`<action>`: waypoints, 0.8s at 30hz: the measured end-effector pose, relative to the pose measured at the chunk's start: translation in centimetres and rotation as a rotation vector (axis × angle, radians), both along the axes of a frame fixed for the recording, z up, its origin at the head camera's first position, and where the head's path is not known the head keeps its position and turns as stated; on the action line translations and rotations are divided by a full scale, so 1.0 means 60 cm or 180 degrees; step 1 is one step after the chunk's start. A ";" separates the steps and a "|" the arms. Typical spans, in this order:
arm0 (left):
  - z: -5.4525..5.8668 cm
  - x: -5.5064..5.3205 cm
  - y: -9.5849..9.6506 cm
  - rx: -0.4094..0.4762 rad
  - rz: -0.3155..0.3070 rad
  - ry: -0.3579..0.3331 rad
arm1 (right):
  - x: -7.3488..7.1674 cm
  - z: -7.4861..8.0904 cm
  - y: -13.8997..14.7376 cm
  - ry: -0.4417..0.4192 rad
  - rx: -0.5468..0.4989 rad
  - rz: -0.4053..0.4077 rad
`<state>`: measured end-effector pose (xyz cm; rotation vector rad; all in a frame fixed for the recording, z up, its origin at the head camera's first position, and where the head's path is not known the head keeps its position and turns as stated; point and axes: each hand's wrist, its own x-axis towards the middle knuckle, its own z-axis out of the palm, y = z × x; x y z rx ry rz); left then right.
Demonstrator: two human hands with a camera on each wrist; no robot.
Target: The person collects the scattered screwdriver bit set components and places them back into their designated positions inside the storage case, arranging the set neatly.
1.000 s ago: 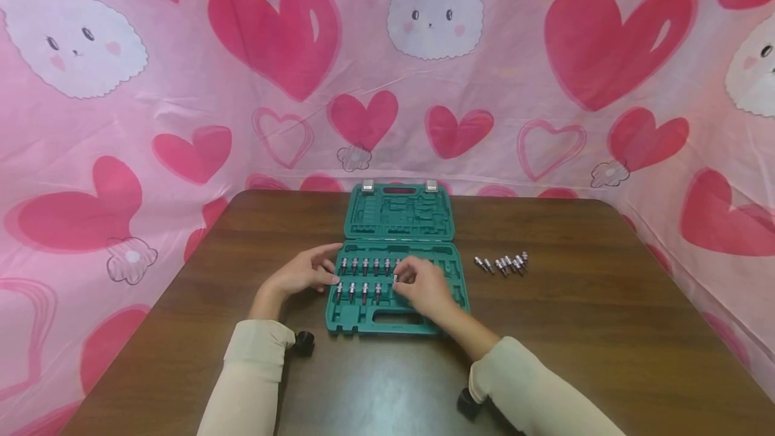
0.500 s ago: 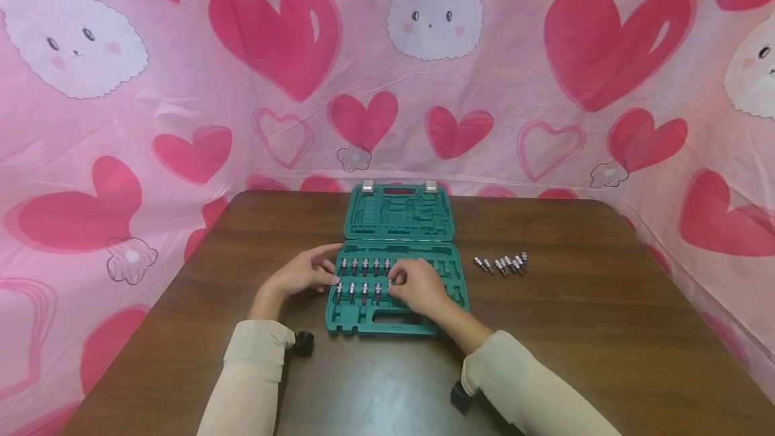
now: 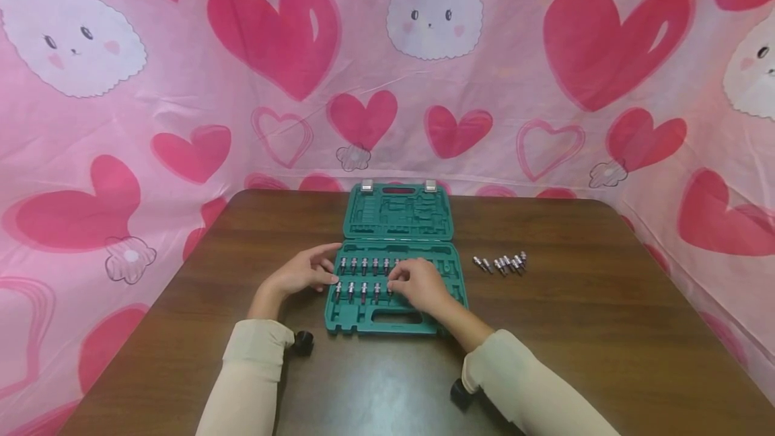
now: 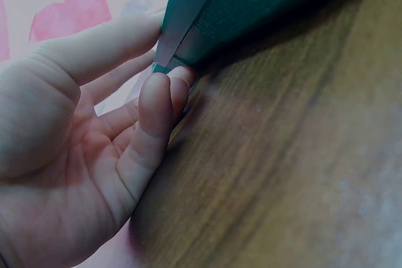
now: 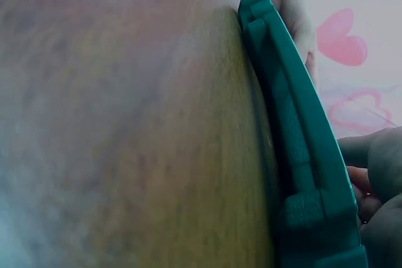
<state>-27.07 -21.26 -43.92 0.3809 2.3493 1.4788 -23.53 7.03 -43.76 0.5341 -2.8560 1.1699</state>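
A green socket-set case [image 3: 387, 320] lies unfolded on the table, its moulded lid [image 3: 399, 210] leaning back. Two rows of silver bit sockets [image 3: 364, 266] sit in the slots of its base. At the front row, my right hand [image 3: 420, 284] pinches a bit socket [image 3: 390, 293] between thumb and forefinger, low over a slot; the fingers partly cover it. My left hand [image 3: 303, 271] touches the case's left side with its fingertips, as the left wrist view shows along the green edge [image 4: 188, 23]. Most of the right hand falls outside the right wrist view.
Several loose bit sockets [image 3: 508, 263] lie on the brown wooden table [image 3: 575, 315] to the right of the case. A pink heart-and-rabbit cloth [image 3: 490, 86] hangs behind and beside the table.
My right hand has shifted slightly left with the bit socket and brought it down at the front row, beside the seated ones. My left hand has stayed at the case's left side.
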 end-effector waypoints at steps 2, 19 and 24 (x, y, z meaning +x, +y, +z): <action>0.000 0.000 0.000 -0.0001 -0.0001 0.0003 | -0.001 0.002 0.000 -0.0001 -0.0002 0.0027; 0.000 0.002 0.002 -0.0045 0.0029 -0.0006 | -0.011 0.008 0.003 -0.0220 0.0109 0.0229; 0.001 0.004 0.000 -0.0025 0.0015 0.0003 | -0.011 0.009 0.002 -0.0268 0.0022 0.0179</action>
